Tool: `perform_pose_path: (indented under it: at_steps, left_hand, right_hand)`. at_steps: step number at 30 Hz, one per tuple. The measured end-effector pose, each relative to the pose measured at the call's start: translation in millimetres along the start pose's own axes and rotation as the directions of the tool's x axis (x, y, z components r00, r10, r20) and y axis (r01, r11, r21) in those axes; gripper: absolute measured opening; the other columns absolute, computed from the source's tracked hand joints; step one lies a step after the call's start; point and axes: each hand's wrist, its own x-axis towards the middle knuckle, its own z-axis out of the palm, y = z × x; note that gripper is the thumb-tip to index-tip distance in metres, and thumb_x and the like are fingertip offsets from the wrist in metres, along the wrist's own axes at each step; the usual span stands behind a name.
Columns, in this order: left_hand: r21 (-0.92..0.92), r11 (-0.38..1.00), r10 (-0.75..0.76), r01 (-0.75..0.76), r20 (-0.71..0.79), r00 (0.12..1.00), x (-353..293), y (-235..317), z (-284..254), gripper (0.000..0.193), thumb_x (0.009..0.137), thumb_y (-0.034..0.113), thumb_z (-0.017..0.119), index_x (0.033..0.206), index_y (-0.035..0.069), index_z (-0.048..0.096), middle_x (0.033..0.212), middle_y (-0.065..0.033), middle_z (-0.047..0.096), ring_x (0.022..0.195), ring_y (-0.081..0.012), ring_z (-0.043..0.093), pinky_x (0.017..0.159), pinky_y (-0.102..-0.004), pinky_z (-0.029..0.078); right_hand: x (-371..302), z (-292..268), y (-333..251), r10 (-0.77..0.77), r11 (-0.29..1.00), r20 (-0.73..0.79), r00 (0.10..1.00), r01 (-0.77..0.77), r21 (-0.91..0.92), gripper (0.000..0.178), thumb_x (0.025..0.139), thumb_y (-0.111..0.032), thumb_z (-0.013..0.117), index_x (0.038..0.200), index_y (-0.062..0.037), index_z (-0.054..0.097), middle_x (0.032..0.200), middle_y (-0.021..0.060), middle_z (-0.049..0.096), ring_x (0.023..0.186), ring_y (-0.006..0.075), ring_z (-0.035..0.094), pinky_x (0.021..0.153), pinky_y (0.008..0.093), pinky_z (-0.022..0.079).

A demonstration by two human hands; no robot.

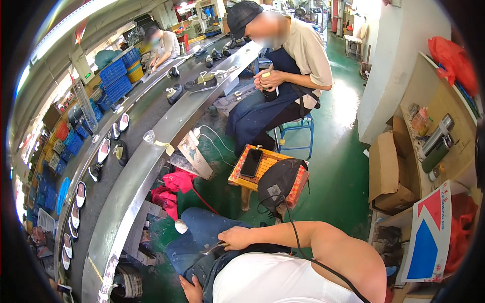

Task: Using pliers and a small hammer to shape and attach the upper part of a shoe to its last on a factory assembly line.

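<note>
**Metal tool (212, 248) in the right hand (235, 238), above the lap (199, 225)**

I see the right fingers closed around the tool. The left hand (191, 289) lies nearer, against the thigh; whether its fingers grip anything, I can't tell. Far of the lap, a phone (251, 162) lies on a stool (235, 174). Left, shoes (103, 150) line a belt (104, 194); farther off, a co-worker (306, 53) sits.

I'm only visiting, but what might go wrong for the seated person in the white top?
The metal tool in the right fingers sits over the jeans, so a slip might catch the denim.
The phone lies near the edge of the orange stool; a bump could perhaps knock it off.
The small clear container on the metal ledge might tip if brushed.
</note>
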Motion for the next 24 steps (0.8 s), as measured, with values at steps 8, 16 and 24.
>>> perform_pose_path:
  at_steps: [8, 16, 24]
  left_hand:
    - [0.022, 1.000, -0.013, 0.013, -0.012, 1.000, 4, 2, 7, 0.078, 0.093, 0.040, 0.056, 0.147, -0.008, 0.025, 0.139, -0.0368, 0.041, 0.129, -0.0504, 0.042, 0.109, -0.0484, 0.036]
    - [-0.024, 0.999, -0.043, 0.042, -0.051, 0.998, -11, 5, 3, 0.077, 0.094, 0.039, 0.055, 0.148, -0.007, 0.024, 0.141, -0.0360, 0.040, 0.130, -0.0495, 0.041, 0.110, -0.0482, 0.035]
    - [-0.029, 0.996, -0.079, 0.079, -0.011, 0.997, -10, 34, -7, 0.076, 0.094, 0.036, 0.057, 0.148, -0.006, 0.025, 0.143, -0.0348, 0.039, 0.133, -0.0482, 0.039, 0.111, -0.0466, 0.033]
  right_hand:
    - [1, 4, 9, 0.039, 0.999, 0.017, 0.999, -0.039, -0.002, 0.037, 0.087, -0.029, 0.068, 0.105, -0.0016, 0.053, 0.101, 0.0218, 0.064, 0.097, 0.0406, 0.063, 0.083, 0.0488, 0.049]
    - [16, 8, 15, 0.069, 0.998, 0.100, 0.993, -0.069, -0.003, 0.038, 0.086, -0.030, 0.069, 0.107, -0.0016, 0.054, 0.104, 0.0223, 0.064, 0.099, 0.0402, 0.063, 0.084, 0.0481, 0.049]
    - [13, 1, 15, 0.072, 0.997, 0.085, 0.994, -0.076, 0.034, 0.040, 0.086, -0.031, 0.069, 0.108, -0.0013, 0.053, 0.105, 0.0226, 0.064, 0.100, 0.0408, 0.063, 0.086, 0.0478, 0.049]
